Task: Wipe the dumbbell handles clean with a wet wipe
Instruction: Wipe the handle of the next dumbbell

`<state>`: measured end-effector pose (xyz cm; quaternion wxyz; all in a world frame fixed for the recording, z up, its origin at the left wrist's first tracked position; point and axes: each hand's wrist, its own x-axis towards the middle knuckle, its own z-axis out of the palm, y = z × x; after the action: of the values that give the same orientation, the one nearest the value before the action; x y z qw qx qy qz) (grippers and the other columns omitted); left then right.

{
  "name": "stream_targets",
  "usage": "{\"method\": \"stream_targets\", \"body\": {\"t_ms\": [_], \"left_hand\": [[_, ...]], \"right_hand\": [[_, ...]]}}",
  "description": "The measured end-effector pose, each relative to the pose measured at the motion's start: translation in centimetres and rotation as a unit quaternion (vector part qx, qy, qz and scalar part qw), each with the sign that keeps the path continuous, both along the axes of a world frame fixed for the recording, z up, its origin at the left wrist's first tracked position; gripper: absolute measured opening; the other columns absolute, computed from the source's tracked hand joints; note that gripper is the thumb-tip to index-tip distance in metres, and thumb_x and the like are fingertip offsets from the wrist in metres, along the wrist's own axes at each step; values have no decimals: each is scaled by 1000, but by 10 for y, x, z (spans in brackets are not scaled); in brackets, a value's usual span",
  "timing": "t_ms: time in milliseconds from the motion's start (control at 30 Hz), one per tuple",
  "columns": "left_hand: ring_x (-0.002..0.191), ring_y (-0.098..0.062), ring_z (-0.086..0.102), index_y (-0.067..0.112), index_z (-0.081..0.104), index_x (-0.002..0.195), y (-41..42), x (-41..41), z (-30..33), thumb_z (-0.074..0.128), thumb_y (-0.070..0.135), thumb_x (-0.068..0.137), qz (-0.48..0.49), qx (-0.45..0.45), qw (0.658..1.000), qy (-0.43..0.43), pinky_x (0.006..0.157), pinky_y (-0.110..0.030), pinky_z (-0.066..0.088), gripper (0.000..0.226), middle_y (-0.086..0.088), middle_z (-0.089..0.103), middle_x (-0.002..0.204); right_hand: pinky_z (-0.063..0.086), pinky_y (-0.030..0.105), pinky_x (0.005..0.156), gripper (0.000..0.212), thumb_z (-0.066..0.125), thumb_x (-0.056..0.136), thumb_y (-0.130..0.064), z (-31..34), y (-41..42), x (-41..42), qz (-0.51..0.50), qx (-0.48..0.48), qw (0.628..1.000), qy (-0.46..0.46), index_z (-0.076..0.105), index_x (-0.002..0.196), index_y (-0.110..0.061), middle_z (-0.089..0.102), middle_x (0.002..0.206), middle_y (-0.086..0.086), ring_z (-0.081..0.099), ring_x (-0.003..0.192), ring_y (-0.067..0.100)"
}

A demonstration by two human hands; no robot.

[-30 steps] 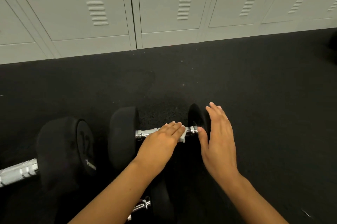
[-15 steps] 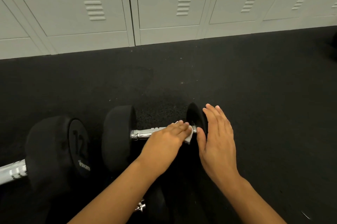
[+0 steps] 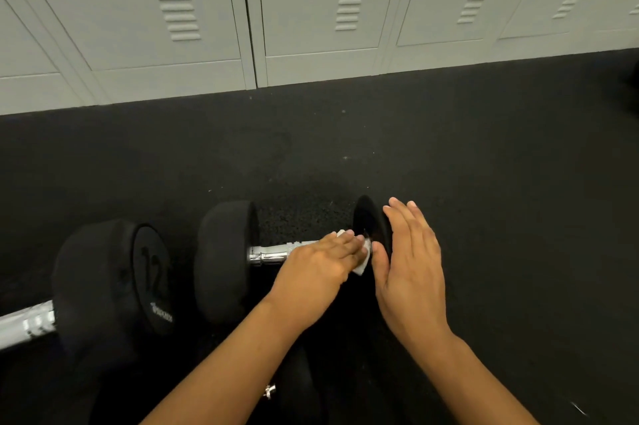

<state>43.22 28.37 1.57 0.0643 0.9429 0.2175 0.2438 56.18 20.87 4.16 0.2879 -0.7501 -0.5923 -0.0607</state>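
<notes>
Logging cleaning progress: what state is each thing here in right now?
Left hand: pressing the wet wipe on the handle, fingers fairly straight.
Right hand: open, flat against the right weight head.
Wet wipe: crumpled under the fingers, at the handle's right end.
Handle: chrome, left part bare.
Second dumbbell: lying untouched.
Lockers: doors closed.

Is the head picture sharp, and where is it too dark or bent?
Head view: mostly sharp; the chrome handle catches glare; the black dumbbell heads merge with the dark floor; the locker lines lean outward, a wide-angle bend; the wipe shows white under the left hand.
</notes>
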Motion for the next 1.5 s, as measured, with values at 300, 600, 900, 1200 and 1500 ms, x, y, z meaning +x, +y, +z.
{"method": "stream_targets", "body": {"t_ms": [300,600,900,1200,1500], "left_hand": [[88,-21,69,4,72,94,0,15,5,66,5,69,15,40,999,-2,71,-30,56,26,-10,72,98],[85,-30,61,15,64,86,33,36,36,44,30,96,144,-313,923,171,70,-35,45,27,-12,64,86],[116,-19,56,14,59,122,2,-11,14,68,-4,76,41,-101,992,68,88,-41,52,51,-4,61,124],[82,-12,68,19,40,132,-44,-55,65,83,22,63,126,-69,990,3,64,-21,51,81,9,71,87],[96,-7,61,22,41,128,-66,-105,108,78,31,67,98,-91,991,31,85,-20,49,72,8,66,105]], "right_hand": [[26,38,109,50,34,91,-28,1,1,0,-2,-3,1000,14,37,136,-7,41,142,6,23,137,18],[22,36,110,49,32,92,-26,2,-3,-2,-3,-12,1000,-11,36,137,-6,42,141,8,24,137,20],[26,40,109,47,35,92,-26,5,1,0,12,-21,1000,10,41,134,-5,43,140,10,26,136,23],[20,29,108,48,50,86,-47,37,-35,-23,172,-45,982,56,47,128,-24,40,138,-7,23,136,11],[45,21,77,26,72,75,-4,64,-51,-80,208,-43,970,114,61,93,-19,55,97,-13,51,90,3]]}}
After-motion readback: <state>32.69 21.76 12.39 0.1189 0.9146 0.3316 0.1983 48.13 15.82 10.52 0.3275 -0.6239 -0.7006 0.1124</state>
